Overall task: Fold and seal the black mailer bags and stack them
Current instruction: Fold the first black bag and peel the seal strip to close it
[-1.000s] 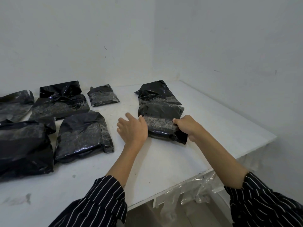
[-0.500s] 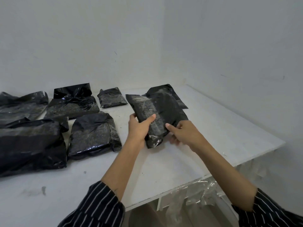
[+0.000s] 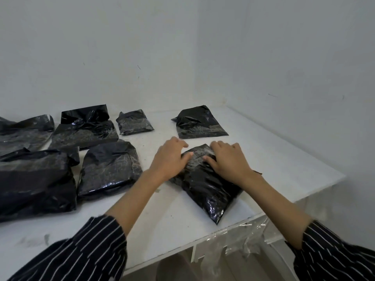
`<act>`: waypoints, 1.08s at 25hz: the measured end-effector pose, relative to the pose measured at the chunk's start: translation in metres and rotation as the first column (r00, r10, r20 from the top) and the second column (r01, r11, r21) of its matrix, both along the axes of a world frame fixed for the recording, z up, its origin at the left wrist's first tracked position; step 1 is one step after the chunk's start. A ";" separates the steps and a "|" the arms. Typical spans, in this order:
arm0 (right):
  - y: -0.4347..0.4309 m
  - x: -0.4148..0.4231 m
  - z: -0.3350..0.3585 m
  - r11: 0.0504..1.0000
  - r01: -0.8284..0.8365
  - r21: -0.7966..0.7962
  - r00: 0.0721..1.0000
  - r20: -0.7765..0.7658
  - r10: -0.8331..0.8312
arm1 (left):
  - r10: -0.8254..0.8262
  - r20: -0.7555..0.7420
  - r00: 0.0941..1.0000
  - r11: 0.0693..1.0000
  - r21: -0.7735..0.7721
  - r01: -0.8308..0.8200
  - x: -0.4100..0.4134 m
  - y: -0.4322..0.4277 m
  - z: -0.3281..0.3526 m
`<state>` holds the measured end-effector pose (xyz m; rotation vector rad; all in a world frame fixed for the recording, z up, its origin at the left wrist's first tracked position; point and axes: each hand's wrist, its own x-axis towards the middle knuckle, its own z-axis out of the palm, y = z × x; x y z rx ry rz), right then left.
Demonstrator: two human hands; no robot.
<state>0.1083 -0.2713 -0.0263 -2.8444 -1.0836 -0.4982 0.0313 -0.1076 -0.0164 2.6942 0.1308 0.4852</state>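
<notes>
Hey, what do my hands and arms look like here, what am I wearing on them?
No gloves on the left hand or right hand, and the forearms are uncovered. The left sleeve and right sleeve are dark with thin white stripes, ending near the elbows.

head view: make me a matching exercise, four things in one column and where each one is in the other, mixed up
Column one
1. nearest mailer bag
2. far right mailer bag
3. smallest mailer bag
4. clear plastic film

Column two
A. hangs below the table at its front edge
B. under the left hand and right hand
C. alone, close to the room's corner
D. back row, beside the bag with the upright flap

Pairs: 1-B, 2-C, 3-D, 4-A
</notes>
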 end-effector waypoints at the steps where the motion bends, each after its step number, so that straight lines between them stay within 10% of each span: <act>1: -0.003 -0.002 -0.003 0.988 -0.144 0.056 0.988 -0.052 0.146 | -0.082 -0.014 0.997 0.997 0.005 0.082 -0.008 -0.007 -0.006; 4: -0.005 -0.003 -0.006 0.963 -0.257 0.078 0.883 -0.385 0.267 | -0.074 -0.211 0.975 0.970 0.210 0.119 -0.028 -0.020 -0.029; 10: -0.008 0.018 -0.002 0.958 0.279 0.068 0.869 -0.443 -0.222 | 0.244 -0.250 0.937 0.970 0.070 -0.234 -0.029 -0.022 -0.035; 14: -0.020 0.028 0.016 0.907 0.367 0.204 0.501 -0.866 -0.008 | 0.217 -0.134 0.967 0.976 0.039 -0.213 -0.026 -0.016 -0.037; 20: -0.062 0.048 0.041 0.880 0.257 0.399 0.125 -0.917 0.379 | 0.134 0.060 0.989 0.988 0.074 -0.139 -0.002 0.000 -0.036; 24: -0.075 0.076 0.046 0.727 0.400 0.558 0.225 -0.829 0.512 | 0.133 0.184 0.974 0.982 0.109 -0.155 0.037 0.001 -0.014; 27: -0.077 0.104 0.050 0.371 0.592 0.715 0.327 -0.634 0.701 | 0.194 0.251 0.948 0.976 0.044 -0.211 0.081 -0.004 0.012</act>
